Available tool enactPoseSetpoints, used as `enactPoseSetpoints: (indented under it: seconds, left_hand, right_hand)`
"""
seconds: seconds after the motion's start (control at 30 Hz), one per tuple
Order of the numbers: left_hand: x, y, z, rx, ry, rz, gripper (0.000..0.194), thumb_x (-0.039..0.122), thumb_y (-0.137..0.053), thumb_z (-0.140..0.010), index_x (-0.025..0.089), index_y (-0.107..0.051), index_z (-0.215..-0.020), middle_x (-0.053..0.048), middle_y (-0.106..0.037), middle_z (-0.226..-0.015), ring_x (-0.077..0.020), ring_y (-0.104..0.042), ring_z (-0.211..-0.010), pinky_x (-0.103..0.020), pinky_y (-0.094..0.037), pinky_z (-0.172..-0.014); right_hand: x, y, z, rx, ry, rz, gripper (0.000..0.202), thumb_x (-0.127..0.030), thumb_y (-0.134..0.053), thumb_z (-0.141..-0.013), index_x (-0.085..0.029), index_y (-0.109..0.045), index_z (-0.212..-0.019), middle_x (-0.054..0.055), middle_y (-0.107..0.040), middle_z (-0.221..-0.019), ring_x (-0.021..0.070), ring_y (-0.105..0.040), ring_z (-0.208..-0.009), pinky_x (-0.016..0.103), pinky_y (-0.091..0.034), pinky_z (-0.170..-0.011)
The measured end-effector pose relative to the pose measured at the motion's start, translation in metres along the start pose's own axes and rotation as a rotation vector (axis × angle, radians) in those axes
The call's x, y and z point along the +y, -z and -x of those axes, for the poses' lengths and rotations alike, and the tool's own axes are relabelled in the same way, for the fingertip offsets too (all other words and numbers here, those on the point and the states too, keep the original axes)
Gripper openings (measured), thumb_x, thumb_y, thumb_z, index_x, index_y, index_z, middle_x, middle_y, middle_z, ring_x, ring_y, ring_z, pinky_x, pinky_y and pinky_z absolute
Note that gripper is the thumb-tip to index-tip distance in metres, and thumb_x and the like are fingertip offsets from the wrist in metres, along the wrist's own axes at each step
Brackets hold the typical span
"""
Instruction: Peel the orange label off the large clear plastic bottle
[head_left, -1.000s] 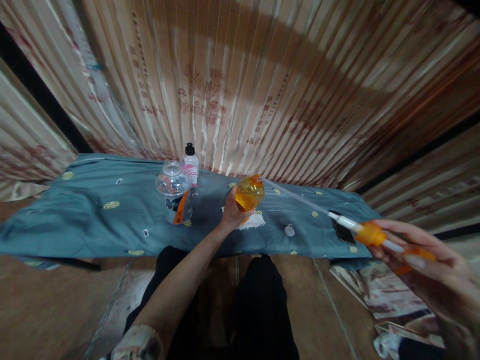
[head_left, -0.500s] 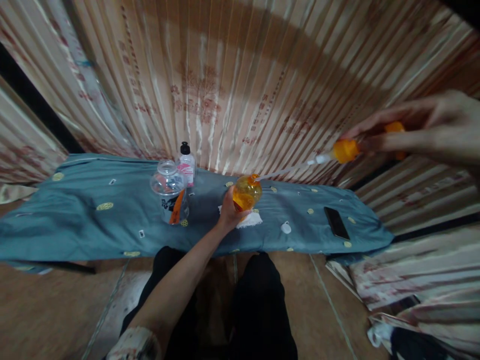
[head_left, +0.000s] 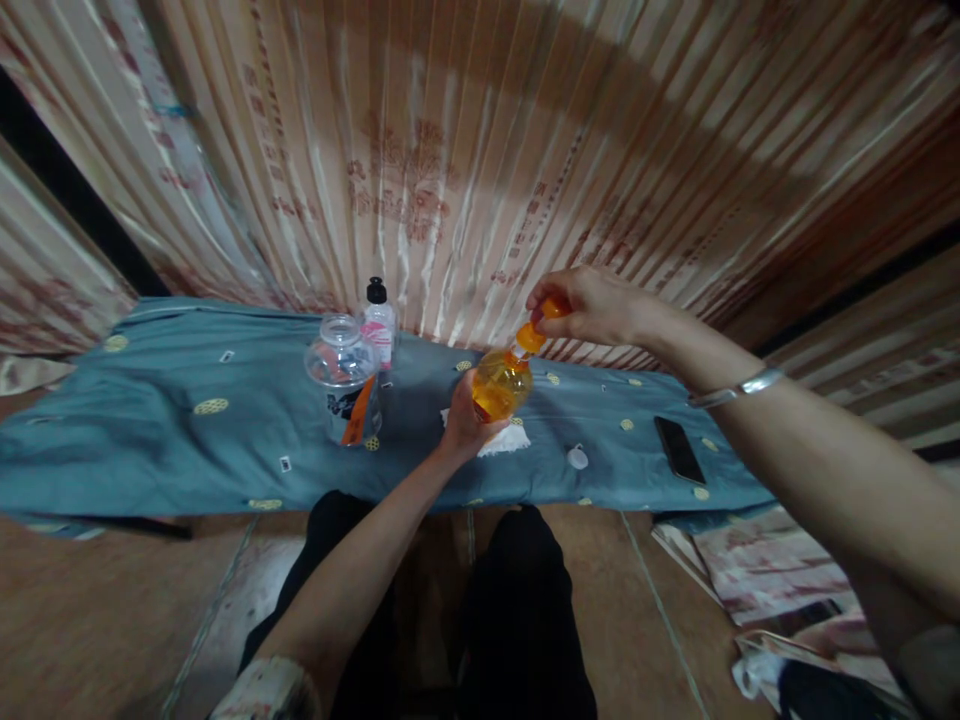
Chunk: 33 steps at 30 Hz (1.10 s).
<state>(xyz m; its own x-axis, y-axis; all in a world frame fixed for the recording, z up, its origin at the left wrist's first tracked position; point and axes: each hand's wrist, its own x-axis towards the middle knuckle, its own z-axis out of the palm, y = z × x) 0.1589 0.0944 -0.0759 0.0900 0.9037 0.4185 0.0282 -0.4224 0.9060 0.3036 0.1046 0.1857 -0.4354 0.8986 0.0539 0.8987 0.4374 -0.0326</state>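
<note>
My left hand [head_left: 470, 418] is wrapped round a clear bottle [head_left: 501, 386] of amber liquid, held tilted to the right above the cloth. Fingers of my right hand [head_left: 589, 305] grip an orange pump top [head_left: 531, 338], just above the bottle's mouth. The pump's tube is down inside the bottle; whether the collar touches the neck I cannot tell. Under the bottle lies a white tissue [head_left: 506, 440]. A small white round piece [head_left: 577, 457] rests on the cloth to the right.
A blue-green patterned cloth [head_left: 180, 440] covers the long surface. On it stand a clear plastic jar [head_left: 343, 385] and a bottle with a black cap [head_left: 379, 325], left of my hands. A dark phone [head_left: 679, 450] lies at the right. Pleated curtains [head_left: 420, 130] hang close behind.
My right hand has come left and down with the pump top, and the tube has gone into the bottle. My left hand still holds the bottle in nearly the same place.
</note>
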Motion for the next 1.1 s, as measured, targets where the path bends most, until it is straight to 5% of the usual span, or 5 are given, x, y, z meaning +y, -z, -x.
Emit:
enactPoseSetpoints:
  seconds: [0.33, 0.7, 0.9, 1.1]
  left_hand:
    - [-0.002, 0.001, 0.002, -0.004, -0.028, -0.052, 0.085, 0.028, -0.085, -0.059, 0.026, -0.049, -0.136, -0.012, -0.061, -0.13, -0.0379, -0.057, -0.126, -0.059, -0.043, -0.109]
    - [-0.003, 0.0, 0.001, 0.001, -0.055, -0.069, 0.086, 0.023, -0.087, -0.057, 0.026, -0.05, -0.134, -0.011, -0.062, -0.128, -0.0363, -0.058, -0.124, -0.056, -0.043, -0.109]
    - [-0.007, -0.001, 0.001, 0.002, -0.071, -0.062, 0.084, 0.023, -0.087, -0.058, 0.021, -0.048, -0.133, -0.014, -0.062, -0.127, -0.0354, -0.059, -0.121, -0.054, -0.045, -0.106]
    - [-0.013, -0.002, 0.002, 0.001, -0.074, -0.076, 0.089, 0.024, -0.088, -0.06, 0.02, -0.043, -0.136, -0.016, -0.06, -0.132, -0.0368, -0.057, -0.125, -0.057, -0.044, -0.107]
  right_hand:
    - [-0.004, -0.013, -0.006, -0.026, -0.027, 0.038, 0.034, -0.028, -0.07, -0.075, -0.015, -0.073, -0.107, -0.001, -0.066, -0.08, 0.0147, -0.06, -0.074, 0.025, -0.041, -0.07]
    - [-0.006, -0.014, -0.007, -0.069, -0.063, 0.005, 0.043, -0.029, -0.075, -0.076, -0.014, -0.07, -0.116, 0.002, -0.07, -0.088, 0.02, -0.066, -0.087, 0.03, -0.048, -0.081]
    - [0.025, -0.036, 0.009, 0.103, -0.096, -0.524, 0.084, -0.043, -0.091, -0.06, -0.017, -0.06, -0.134, 0.01, -0.07, -0.118, 0.0266, -0.068, -0.104, 0.04, -0.055, -0.094]
    - [0.026, -0.079, 0.028, 0.074, -0.054, -1.017, 0.068, -0.055, -0.092, -0.057, -0.02, -0.07, -0.111, 0.006, -0.073, -0.109, 0.027, -0.067, -0.108, 0.045, -0.053, -0.103]
